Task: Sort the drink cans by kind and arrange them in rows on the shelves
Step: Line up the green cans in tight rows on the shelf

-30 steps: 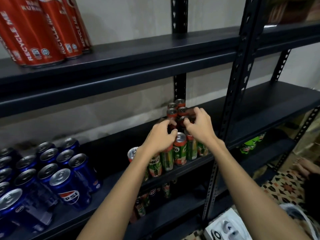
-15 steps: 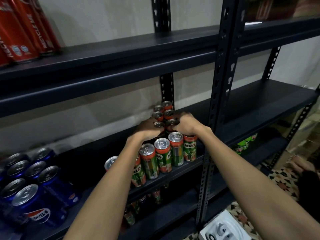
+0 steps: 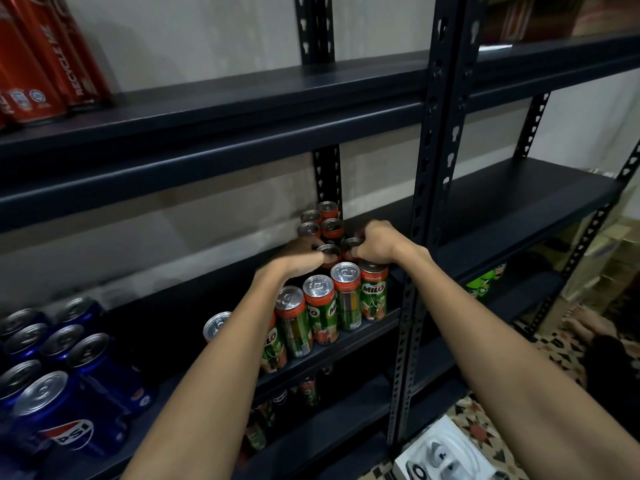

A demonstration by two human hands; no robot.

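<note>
As before, left hand (image 3: 304, 259), right hand (image 3: 375, 245) still grip Milo cans (image 3: 346, 296).

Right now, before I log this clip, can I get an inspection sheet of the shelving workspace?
Surface: dark metal middle shelf, bare to the right of the upright post.
Job's things: Milo cans in rows at the shelf's middle; Pepsi cans grouped at its left; red cans on the shelf above; more cans on the shelf below, partly hidden.
Clutter: white box on the floor.
Grippers: left hand and right hand each curl fingers round a Milo can behind the front row.
Cables: nothing seen.
Surroundings: plain wall, patterned floor tiles, another person's foot at right.
</note>
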